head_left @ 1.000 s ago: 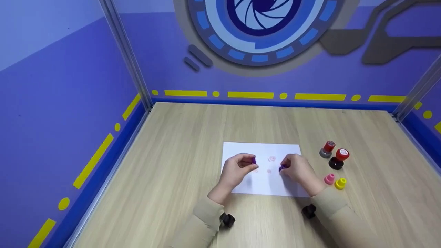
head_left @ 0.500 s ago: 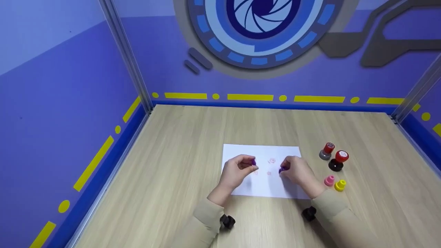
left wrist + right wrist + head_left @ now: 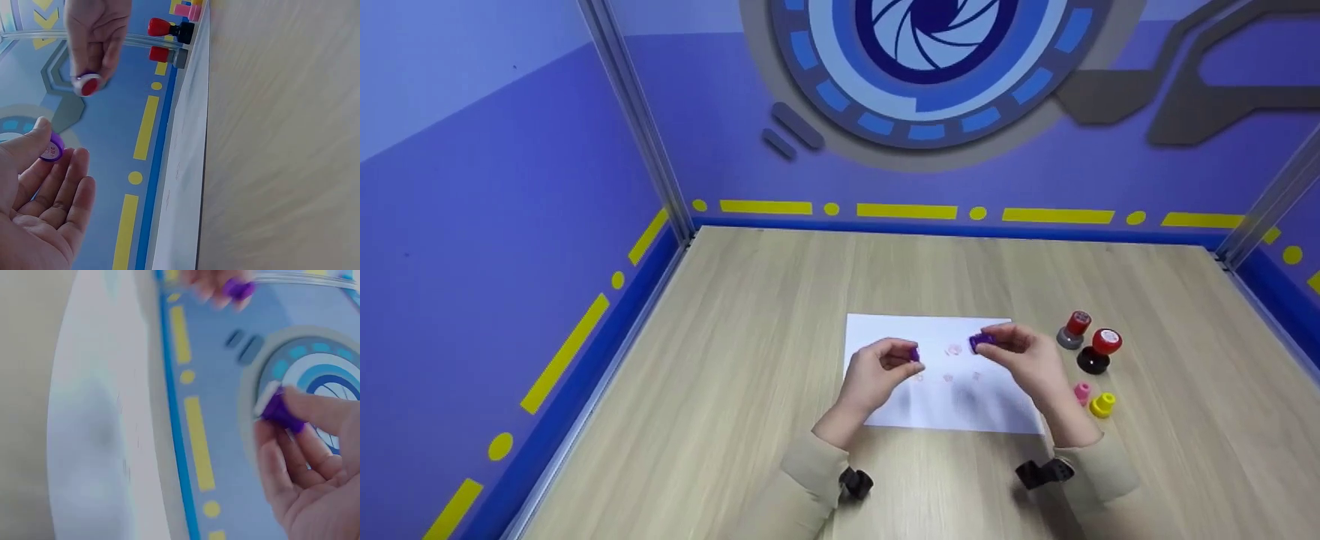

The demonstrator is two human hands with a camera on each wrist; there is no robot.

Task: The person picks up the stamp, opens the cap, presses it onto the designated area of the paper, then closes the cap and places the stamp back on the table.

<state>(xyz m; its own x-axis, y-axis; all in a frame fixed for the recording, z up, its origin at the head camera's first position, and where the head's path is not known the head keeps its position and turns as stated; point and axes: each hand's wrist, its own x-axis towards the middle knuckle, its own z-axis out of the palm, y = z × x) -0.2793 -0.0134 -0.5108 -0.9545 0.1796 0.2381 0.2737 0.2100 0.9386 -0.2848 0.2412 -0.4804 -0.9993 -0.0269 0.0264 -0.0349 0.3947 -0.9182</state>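
Above the white paper (image 3: 960, 412), my left hand (image 3: 874, 379) pinches a small purple cap (image 3: 52, 149) between thumb and fingers; a round label with red lettering shows on its end. My right hand (image 3: 1031, 364) grips a purple stamp (image 3: 283, 409) with a white rim, raised over the paper's right part. Its red printing face (image 3: 90, 86) shows in the left wrist view. Below the hands, several small reddish prints mark the sheet, among them a flower-like print (image 3: 954, 349) and a fainter print (image 3: 976, 375) under the right hand.
Right of the paper stand a red stamp with a grey base (image 3: 1074, 330) and a red stamp with a black base (image 3: 1099, 351). Nearer, a pink stamp (image 3: 1082, 392), partly behind the right wrist, stands beside a yellow stamp (image 3: 1102, 406). Printed panels (image 3: 540, 225) border the wooden table (image 3: 697, 390).
My right hand has lifted the purple stamp off the paper and turned it, uncovering a reddish print where it stood. The left hand stays nearly still with the cap.
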